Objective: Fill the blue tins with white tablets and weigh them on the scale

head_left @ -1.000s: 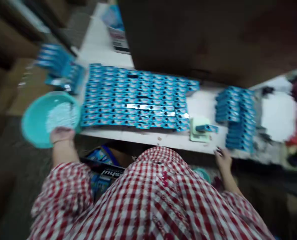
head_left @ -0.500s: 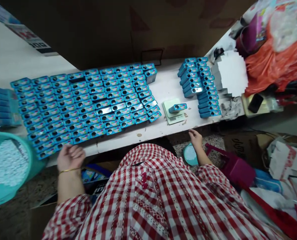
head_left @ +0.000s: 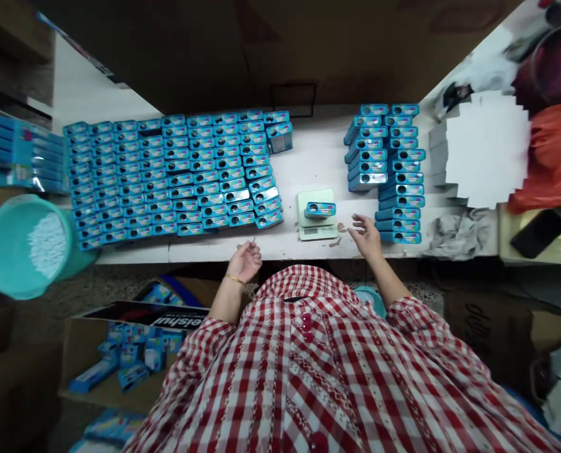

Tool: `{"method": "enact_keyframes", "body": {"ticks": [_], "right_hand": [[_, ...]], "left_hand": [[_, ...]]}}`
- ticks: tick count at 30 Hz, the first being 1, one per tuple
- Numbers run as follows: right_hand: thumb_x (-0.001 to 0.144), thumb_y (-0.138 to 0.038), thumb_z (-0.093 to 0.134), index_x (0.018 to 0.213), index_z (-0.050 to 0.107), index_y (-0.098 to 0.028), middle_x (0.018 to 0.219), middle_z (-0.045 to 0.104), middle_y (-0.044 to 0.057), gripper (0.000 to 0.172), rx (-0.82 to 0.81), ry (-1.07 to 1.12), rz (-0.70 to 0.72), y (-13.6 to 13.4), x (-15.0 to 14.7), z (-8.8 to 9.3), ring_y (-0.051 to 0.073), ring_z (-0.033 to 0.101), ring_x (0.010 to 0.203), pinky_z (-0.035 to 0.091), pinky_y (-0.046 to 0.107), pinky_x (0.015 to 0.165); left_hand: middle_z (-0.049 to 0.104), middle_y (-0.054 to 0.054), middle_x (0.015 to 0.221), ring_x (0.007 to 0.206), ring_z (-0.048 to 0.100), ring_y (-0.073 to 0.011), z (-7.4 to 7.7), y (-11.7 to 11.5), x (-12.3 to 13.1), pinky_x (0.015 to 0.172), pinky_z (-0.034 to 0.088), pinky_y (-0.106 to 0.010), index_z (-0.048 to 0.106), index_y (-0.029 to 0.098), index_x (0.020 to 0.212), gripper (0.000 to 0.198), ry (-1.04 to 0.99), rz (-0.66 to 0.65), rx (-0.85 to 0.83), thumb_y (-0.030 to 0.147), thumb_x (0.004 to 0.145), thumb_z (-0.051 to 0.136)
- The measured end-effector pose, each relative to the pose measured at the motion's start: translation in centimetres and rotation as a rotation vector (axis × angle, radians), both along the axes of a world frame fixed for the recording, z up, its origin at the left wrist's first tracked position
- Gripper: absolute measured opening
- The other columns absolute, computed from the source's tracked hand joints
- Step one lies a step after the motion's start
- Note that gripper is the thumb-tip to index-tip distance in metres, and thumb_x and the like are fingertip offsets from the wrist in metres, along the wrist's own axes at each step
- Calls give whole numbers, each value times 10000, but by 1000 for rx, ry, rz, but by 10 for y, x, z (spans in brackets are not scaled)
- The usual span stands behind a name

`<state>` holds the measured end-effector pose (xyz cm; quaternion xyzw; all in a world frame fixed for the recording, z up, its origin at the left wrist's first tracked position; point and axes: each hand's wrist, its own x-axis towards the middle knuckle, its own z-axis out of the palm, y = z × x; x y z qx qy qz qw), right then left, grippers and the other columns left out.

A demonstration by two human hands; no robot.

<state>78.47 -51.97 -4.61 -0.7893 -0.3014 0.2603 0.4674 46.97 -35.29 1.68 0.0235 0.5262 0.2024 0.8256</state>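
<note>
My left hand [head_left: 247,260] is above the table's front edge, its fingers curled together in a pinch. A tiny pale tip shows at the fingertips, too small to name. My right hand [head_left: 366,236] is just right of the kitchen scale [head_left: 317,231], its fingers apart and nothing in them. On the pale green scale stands one small blue box [head_left: 321,209] with a dark round hole in its top face. Rows of the same blue boxes [head_left: 167,182] fill the table's left side. Two more columns of blue boxes [head_left: 387,170] stand beyond my right hand.
A turquoise bucket [head_left: 7,251] of small white pieces is at the left. Below it sits an open carton [head_left: 80,352] with blue boxes inside. A stack of white card [head_left: 488,151], crumpled paper [head_left: 455,233] and a dark phone [head_left: 539,233] are at the right. A large cardboard box [head_left: 214,56] stands behind.
My left hand has moved right from near the bucket toward the middle front edge. My right hand has risen toward the scale and its fingers have spread. The camera view has shifted left.
</note>
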Motion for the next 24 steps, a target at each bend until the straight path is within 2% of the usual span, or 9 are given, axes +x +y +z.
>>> {"method": "enact_keyframes", "body": {"ticks": [3, 5, 9, 13, 16, 21, 24], "right_hand": [[682, -354, 620, 1090, 516, -204, 1088, 568, 85, 446, 4, 45, 135, 6, 4, -5, 181, 565, 888, 515, 342, 696], [681, -344, 629, 1129, 493, -200, 1114, 555, 93, 489, 29, 30, 223, 18, -1, -6, 202, 549, 968, 511, 350, 734], [671, -297, 641, 1202, 442, -199, 1206, 518, 92, 575, 86, -71, 322, 55, -14, -5, 230, 495, 1091, 451, 390, 884], [734, -242, 544, 1128, 502, -211, 1066, 592, 43, 398, 75, -119, 337, 77, -19, 1, 212, 552, 963, 449, 392, 868], [764, -211, 503, 1142, 523, -217, 1070, 584, 55, 379, 105, -306, 439, 76, -21, 21, 231, 509, 1004, 424, 407, 888], [844, -169, 433, 1207, 502, -327, 1109, 572, 33, 402, 117, -708, 807, 69, -41, 78, 232, 452, 1072, 258, 483, 1005], [881, -155, 381, 1246, 459, -344, 1096, 580, 32, 418, 125, -808, 949, 68, -55, 98, 210, 467, 1057, 268, 468, 985]], "left_hand": [[594, -31, 582, 486, 542, -85, -1, -25, 29, 455, 426, -184, 591, 126, 701, 269, 25, 12, -24, 204, 870, 397], [637, -60, 648, 575, 599, -108, 0, -32, 44, 540, 473, -208, 608, 118, 747, 258, 50, 18, -26, 199, 869, 396], [676, -114, 838, 809, 644, -171, -1, -29, 66, 719, 503, -289, 623, 114, 847, 243, 25, 23, 5, 226, 862, 409], [666, -129, 925, 893, 630, -200, -10, -17, 86, 784, 486, -332, 618, 116, 909, 272, -47, 8, 14, 275, 865, 402], [659, -133, 924, 891, 625, -207, -18, -12, 101, 798, 475, -352, 612, 125, 944, 288, -99, 13, -2, 310, 860, 408], [651, -99, 789, 709, 613, -164, -27, -9, 123, 740, 468, -311, 623, 128, 897, 322, -173, 51, -26, 338, 864, 381], [640, -85, 729, 643, 592, -145, -30, -8, 132, 700, 459, -279, 625, 122, 834, 335, -220, 53, -51, 328, 872, 362]]}}
